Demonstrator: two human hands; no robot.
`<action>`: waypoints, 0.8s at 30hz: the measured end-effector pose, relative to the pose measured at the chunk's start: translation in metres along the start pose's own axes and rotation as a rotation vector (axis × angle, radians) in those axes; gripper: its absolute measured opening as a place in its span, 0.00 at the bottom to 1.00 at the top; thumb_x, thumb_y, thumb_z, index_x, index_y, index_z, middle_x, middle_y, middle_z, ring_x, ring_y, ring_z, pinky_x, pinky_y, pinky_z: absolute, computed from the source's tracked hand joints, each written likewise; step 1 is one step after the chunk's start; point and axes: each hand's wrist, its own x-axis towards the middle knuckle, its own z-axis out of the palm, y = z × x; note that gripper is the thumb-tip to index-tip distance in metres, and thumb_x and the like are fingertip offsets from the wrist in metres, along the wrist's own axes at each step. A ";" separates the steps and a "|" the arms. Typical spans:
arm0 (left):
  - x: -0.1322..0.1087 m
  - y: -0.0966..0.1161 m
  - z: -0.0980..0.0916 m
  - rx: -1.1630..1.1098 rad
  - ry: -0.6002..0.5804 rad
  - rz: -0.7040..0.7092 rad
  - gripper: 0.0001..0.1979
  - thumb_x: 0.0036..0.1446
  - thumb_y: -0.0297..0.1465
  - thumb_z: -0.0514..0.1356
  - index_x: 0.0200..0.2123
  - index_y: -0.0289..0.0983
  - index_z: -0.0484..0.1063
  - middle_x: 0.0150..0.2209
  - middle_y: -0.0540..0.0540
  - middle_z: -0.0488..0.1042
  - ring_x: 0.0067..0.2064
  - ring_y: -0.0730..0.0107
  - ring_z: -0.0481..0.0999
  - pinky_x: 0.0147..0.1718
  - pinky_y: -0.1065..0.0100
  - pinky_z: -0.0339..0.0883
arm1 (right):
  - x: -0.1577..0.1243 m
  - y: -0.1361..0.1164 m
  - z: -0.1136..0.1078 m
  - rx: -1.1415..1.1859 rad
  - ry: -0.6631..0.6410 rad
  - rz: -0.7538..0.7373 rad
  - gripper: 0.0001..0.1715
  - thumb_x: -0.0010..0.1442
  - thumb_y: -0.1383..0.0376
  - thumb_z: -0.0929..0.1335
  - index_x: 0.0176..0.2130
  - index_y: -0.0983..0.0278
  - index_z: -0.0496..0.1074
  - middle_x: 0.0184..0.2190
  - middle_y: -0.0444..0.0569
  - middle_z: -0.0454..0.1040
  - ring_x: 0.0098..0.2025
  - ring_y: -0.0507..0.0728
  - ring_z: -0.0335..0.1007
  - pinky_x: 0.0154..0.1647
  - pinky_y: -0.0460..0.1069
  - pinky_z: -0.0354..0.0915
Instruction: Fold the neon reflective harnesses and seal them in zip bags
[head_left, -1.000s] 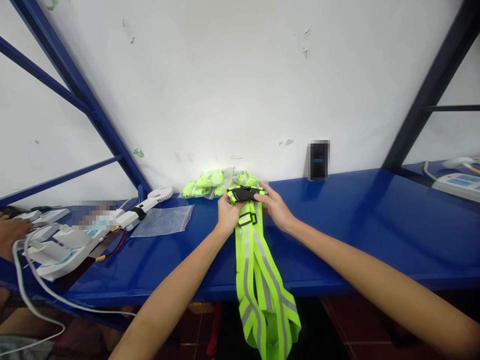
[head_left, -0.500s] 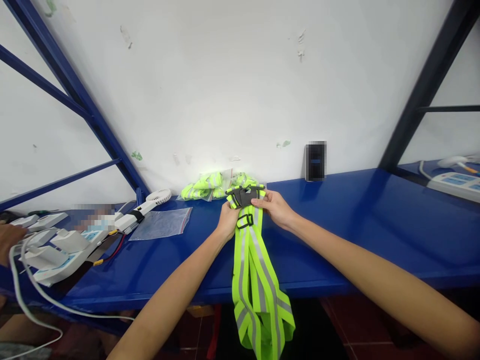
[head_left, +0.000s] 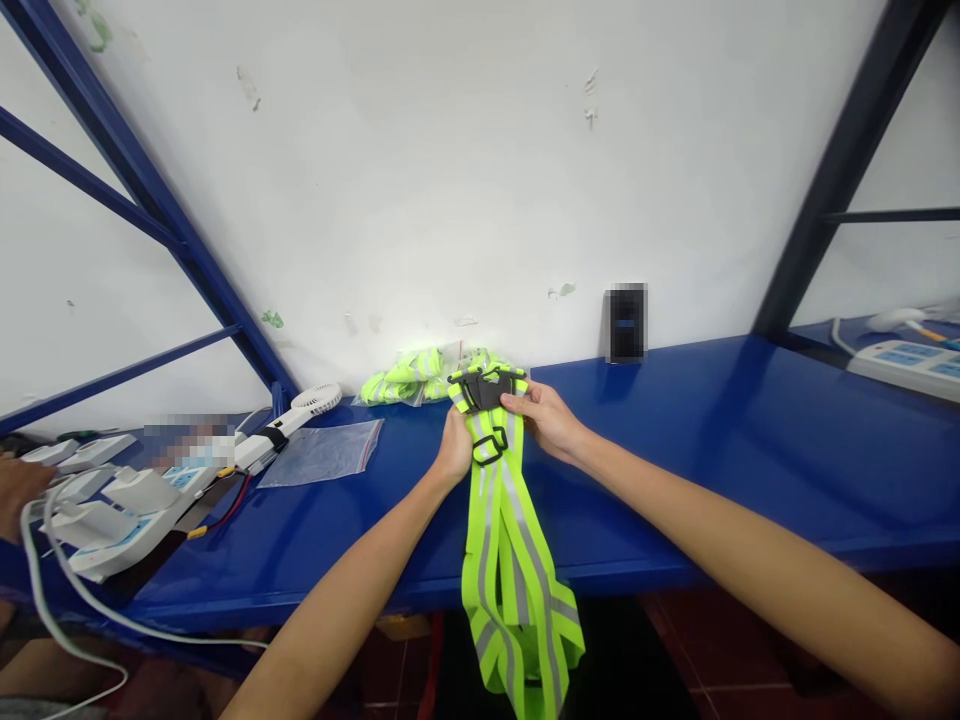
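Note:
A neon yellow-green strap harness [head_left: 517, 560] with grey reflective stripes hangs from both hands over the table's front edge. At its top is a black plastic buckle [head_left: 484, 390], its halves together, with a black slider [head_left: 490, 445] just below. My left hand [head_left: 454, 445] grips the straps at the left of the buckle, its fingers partly behind them. My right hand [head_left: 553, 418] pinches the buckle's right side, thumb on top. Behind the hands, more yellow-green straps in clear bags [head_left: 405, 377] lie against the wall.
On the blue table [head_left: 675, 440] an empty clear zip bag [head_left: 322, 453] lies left of my hands. Further left are a white handheld fan [head_left: 316, 399], power strips with plugs and cables [head_left: 142, 500], and another person's hand [head_left: 22, 490]. A dark box [head_left: 626, 323] leans on the wall.
The black slider has tilted a little on its strap. Both hands keep their hold on the harness, and the view has shifted slightly.

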 end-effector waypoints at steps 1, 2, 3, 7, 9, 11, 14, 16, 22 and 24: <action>0.000 0.002 0.001 -0.013 0.008 0.011 0.14 0.55 0.39 0.55 0.35 0.36 0.75 0.38 0.46 0.79 0.43 0.59 0.75 0.42 0.64 0.69 | 0.000 0.000 0.000 0.007 0.007 0.007 0.22 0.45 0.58 0.76 0.40 0.63 0.75 0.36 0.49 0.80 0.37 0.60 0.76 0.42 0.53 0.70; 0.000 0.004 0.001 -0.023 0.012 0.017 0.13 0.54 0.38 0.56 0.35 0.36 0.75 0.38 0.47 0.79 0.43 0.59 0.76 0.42 0.64 0.69 | 0.000 0.000 -0.001 0.012 0.012 0.012 0.22 0.45 0.57 0.76 0.40 0.63 0.75 0.35 0.49 0.80 0.36 0.60 0.76 0.42 0.53 0.70; 0.000 0.006 0.002 -0.031 0.007 0.022 0.12 0.53 0.36 0.57 0.35 0.36 0.75 0.38 0.47 0.78 0.42 0.60 0.76 0.42 0.65 0.68 | 0.001 0.001 -0.002 0.017 0.015 0.018 0.22 0.45 0.57 0.76 0.39 0.63 0.75 0.35 0.49 0.80 0.36 0.60 0.76 0.41 0.53 0.70; 0.000 0.013 0.003 -0.040 -0.080 0.005 0.13 0.47 0.32 0.64 0.38 0.35 0.74 0.37 0.47 0.79 0.41 0.60 0.77 0.41 0.65 0.69 | 0.004 0.005 -0.008 0.027 0.013 -0.001 0.22 0.46 0.57 0.76 0.40 0.64 0.74 0.36 0.49 0.80 0.35 0.59 0.76 0.41 0.53 0.69; 0.000 0.014 0.003 -0.046 -0.116 -0.002 0.15 0.46 0.33 0.65 0.39 0.35 0.73 0.38 0.45 0.79 0.40 0.60 0.77 0.41 0.64 0.69 | 0.006 0.006 -0.011 -0.020 0.016 -0.044 0.22 0.47 0.56 0.76 0.40 0.64 0.75 0.36 0.49 0.80 0.36 0.59 0.76 0.42 0.53 0.69; 0.000 0.013 0.004 -0.027 -0.125 0.024 0.18 0.45 0.33 0.67 0.40 0.34 0.73 0.39 0.44 0.79 0.42 0.59 0.77 0.42 0.63 0.69 | 0.007 0.006 -0.013 -0.105 0.033 -0.103 0.21 0.47 0.56 0.75 0.40 0.64 0.76 0.37 0.48 0.80 0.39 0.60 0.75 0.45 0.54 0.68; 0.000 0.010 0.004 0.058 -0.104 0.115 0.20 0.46 0.33 0.68 0.43 0.34 0.73 0.42 0.42 0.78 0.45 0.59 0.77 0.44 0.63 0.68 | 0.008 0.007 -0.015 -0.206 0.067 -0.167 0.20 0.46 0.56 0.76 0.37 0.64 0.77 0.38 0.49 0.80 0.43 0.61 0.74 0.49 0.55 0.66; -0.001 0.009 0.005 0.110 -0.098 0.169 0.20 0.47 0.33 0.67 0.44 0.34 0.73 0.44 0.42 0.77 0.46 0.59 0.76 0.45 0.63 0.68 | 0.009 0.008 -0.017 -0.235 0.084 -0.174 0.21 0.44 0.56 0.76 0.38 0.65 0.77 0.37 0.49 0.80 0.43 0.62 0.75 0.49 0.56 0.66; -0.003 0.012 0.005 0.154 -0.131 0.206 0.20 0.50 0.33 0.66 0.46 0.34 0.72 0.46 0.41 0.77 0.46 0.58 0.76 0.43 0.64 0.69 | 0.010 0.010 -0.017 -0.199 0.078 -0.169 0.25 0.44 0.57 0.77 0.41 0.65 0.76 0.38 0.50 0.80 0.39 0.61 0.76 0.45 0.55 0.68; -0.003 0.013 0.005 0.158 -0.150 0.204 0.20 0.52 0.33 0.64 0.48 0.35 0.71 0.47 0.41 0.76 0.47 0.58 0.75 0.44 0.64 0.68 | 0.009 0.010 -0.016 -0.184 0.084 -0.164 0.25 0.44 0.57 0.77 0.41 0.65 0.75 0.37 0.50 0.80 0.37 0.60 0.77 0.43 0.54 0.69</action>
